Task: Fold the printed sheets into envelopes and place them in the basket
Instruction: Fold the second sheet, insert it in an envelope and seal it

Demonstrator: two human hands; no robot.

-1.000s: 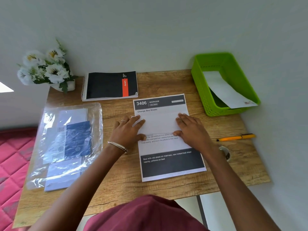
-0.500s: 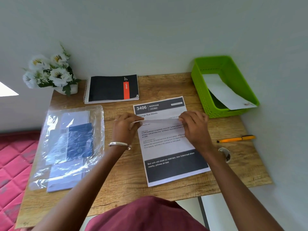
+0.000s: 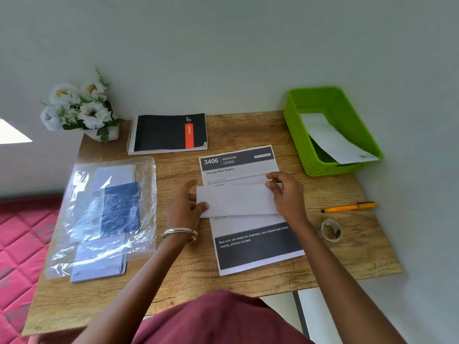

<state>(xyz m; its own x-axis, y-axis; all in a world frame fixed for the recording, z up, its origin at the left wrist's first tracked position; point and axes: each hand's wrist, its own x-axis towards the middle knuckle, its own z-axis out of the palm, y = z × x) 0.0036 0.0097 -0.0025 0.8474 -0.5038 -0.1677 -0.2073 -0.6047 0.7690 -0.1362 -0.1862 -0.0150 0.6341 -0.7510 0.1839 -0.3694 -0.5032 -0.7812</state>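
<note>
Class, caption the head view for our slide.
Both hands hold a folded sheet above a printed page, basket nearby.

Matt paper sheet (image 3: 250,247) – grained wood table (image 3: 248,130) – glossy plastic basket (image 3: 298,140)

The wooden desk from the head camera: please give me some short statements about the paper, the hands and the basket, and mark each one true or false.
1. Both hands, left and right, hold a white folded paper above the printed sheet. True.
2. The green plastic basket holds nothing. False: a white folded paper leans inside it.
3. The orange pen lies right of the printed sheet. True.
4. The black spiral notebook lies open. False: it is closed.
</note>
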